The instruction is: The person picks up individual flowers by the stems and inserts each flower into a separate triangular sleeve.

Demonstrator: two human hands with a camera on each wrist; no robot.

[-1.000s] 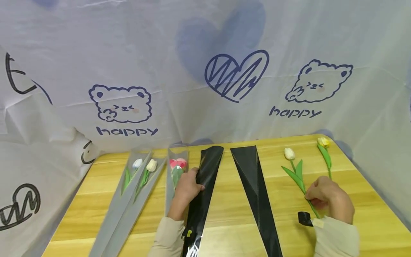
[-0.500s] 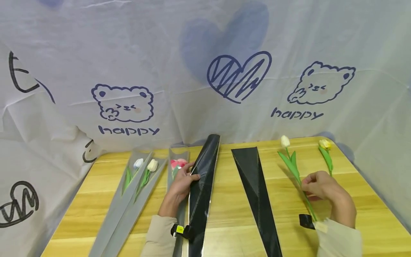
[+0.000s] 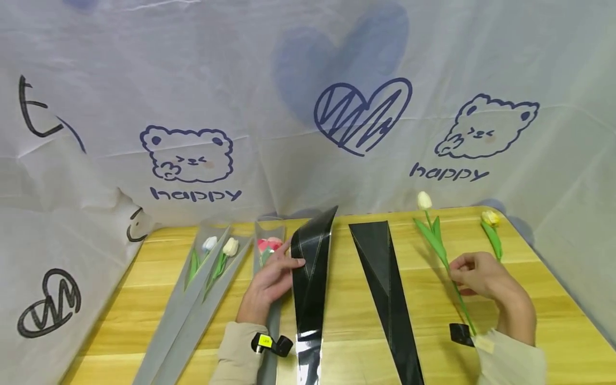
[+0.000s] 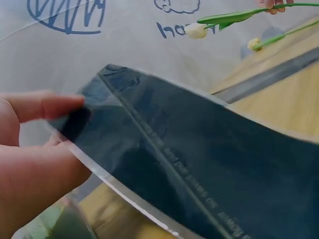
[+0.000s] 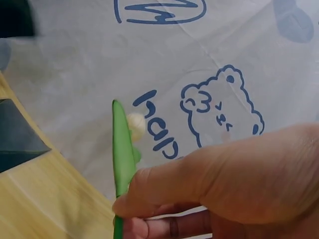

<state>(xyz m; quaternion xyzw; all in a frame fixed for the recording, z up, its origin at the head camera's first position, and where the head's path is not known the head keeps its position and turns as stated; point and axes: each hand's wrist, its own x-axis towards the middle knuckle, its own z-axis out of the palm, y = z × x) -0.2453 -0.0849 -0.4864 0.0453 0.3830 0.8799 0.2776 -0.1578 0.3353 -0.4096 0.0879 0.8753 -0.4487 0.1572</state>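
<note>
My left hand (image 3: 269, 280) pinches the left edge of a long black flower sleeve (image 3: 310, 289) between thumb and fingers. The sleeve's top is raised and bends over; in the left wrist view the sleeve (image 4: 199, 144) shows small printed lettering along a seam. On the right, my right hand (image 3: 481, 275) pinches the green stem of a white tulip (image 3: 424, 200), its bloom pointing away from me. In the right wrist view a green leaf (image 5: 122, 149) partly covers the bloom (image 5: 135, 125). A second black sleeve (image 3: 385, 289) lies flat between the hands.
Two grey sleeves (image 3: 180, 326) with a pale and a white tulip lie at the left. Beside my left hand, another grey sleeve (image 3: 271, 342) holds a pink-red flower (image 3: 269, 244). A yellow tulip (image 3: 491, 217) lies far right on the wooden table (image 3: 568, 331). Printed cloth (image 3: 269, 107) hangs behind.
My left hand has lifted the black sleeve's upper end off the table and turned it. My right hand has raised the white tulip, moving it slightly away and to the left.
</note>
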